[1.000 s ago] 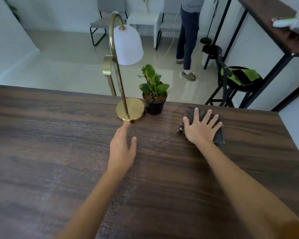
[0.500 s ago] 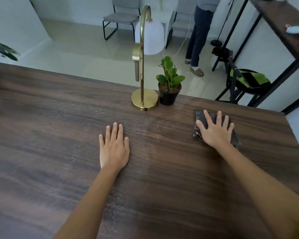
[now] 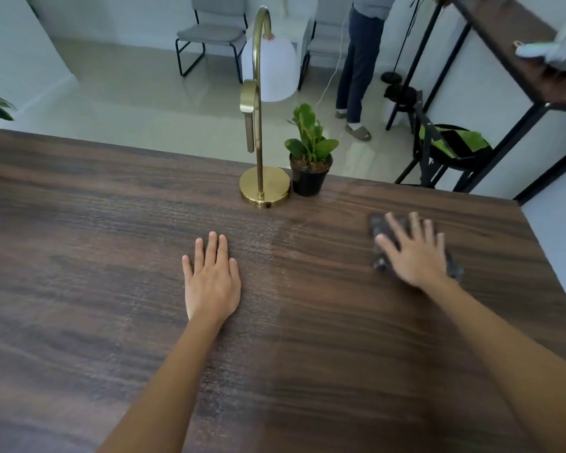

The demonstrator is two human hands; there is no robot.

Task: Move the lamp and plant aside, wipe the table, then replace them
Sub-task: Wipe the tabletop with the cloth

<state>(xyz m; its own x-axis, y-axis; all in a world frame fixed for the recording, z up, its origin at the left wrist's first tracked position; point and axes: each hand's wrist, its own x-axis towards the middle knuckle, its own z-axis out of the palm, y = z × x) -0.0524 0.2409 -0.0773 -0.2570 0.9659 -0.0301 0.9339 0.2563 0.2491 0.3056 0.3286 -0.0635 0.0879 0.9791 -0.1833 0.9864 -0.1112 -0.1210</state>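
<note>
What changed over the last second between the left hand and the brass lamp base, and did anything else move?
The left hand drew back from the round brass lamp base, where its fingers had been touching the rim, and now lies flat on the dark wooden table, holding nothing. The right hand stayed pressed on the dark grey cloth. The lamp and the small potted plant kept their places side by side.

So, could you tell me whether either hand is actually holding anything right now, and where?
Nothing is gripped. The right hand lies flat, fingers spread, pressing on top of the dark cloth. The left hand rests flat on the bare table.
</note>
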